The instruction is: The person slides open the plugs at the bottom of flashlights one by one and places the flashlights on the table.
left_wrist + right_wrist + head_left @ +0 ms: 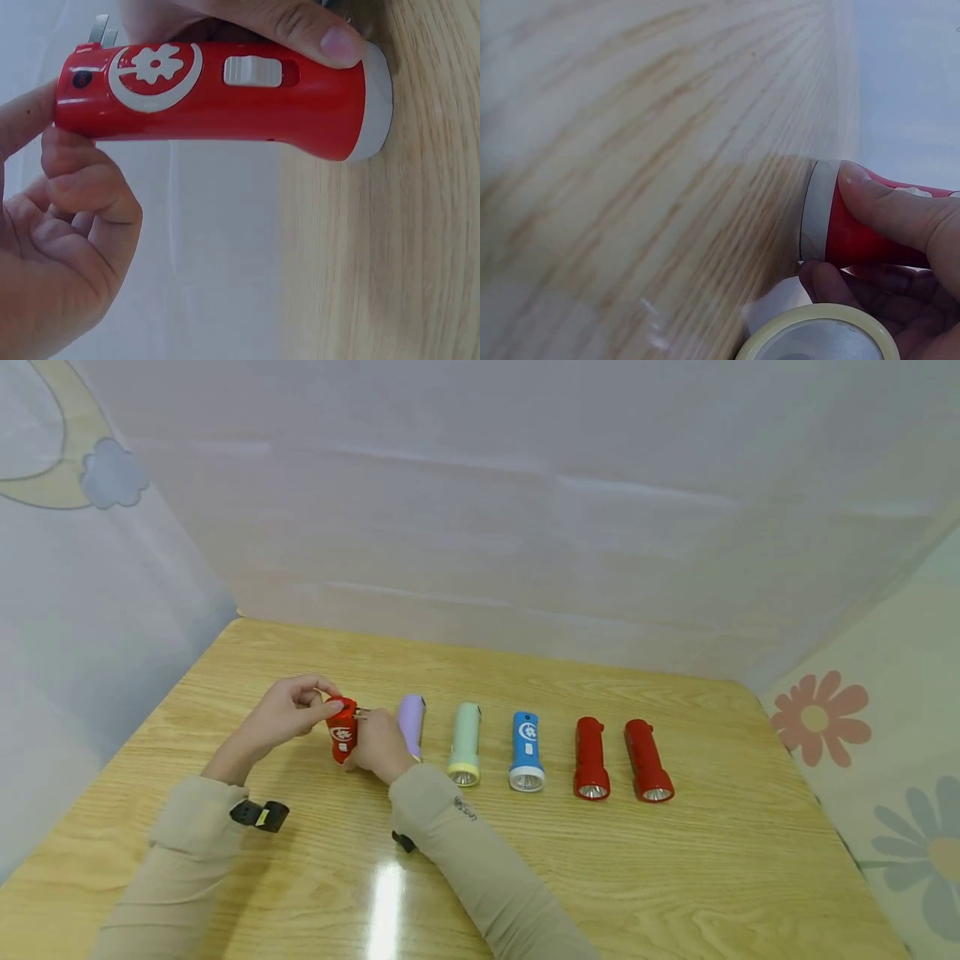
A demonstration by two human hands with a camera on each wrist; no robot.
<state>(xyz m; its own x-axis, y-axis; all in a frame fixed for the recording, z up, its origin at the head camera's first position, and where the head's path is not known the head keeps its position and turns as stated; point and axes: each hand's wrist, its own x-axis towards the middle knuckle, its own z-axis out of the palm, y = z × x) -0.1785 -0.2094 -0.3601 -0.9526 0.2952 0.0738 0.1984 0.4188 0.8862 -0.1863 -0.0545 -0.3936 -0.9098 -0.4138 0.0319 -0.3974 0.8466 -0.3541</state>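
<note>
A red flashlight [342, 733] with a white flower emblem, a white slide switch and a white head rim stands upright, head down on the wooden table. Two metal plug prongs [99, 30] stick out from the side of its tail end. My left hand [281, 714] pinches that tail end between thumb and finger. Lower down, my right hand [381, 747] grips the body, its thumb lying close to the white rim in the right wrist view. Much of the flashlight's far side is hidden behind the right hand.
Right of my hands lie a purple flashlight [411, 722], a green one [466, 735], a blue one [527, 745] and two plain red ones [591, 752], side by side on the table [712, 860]. A cream-rimmed lens [817, 341] shows close below the right hand.
</note>
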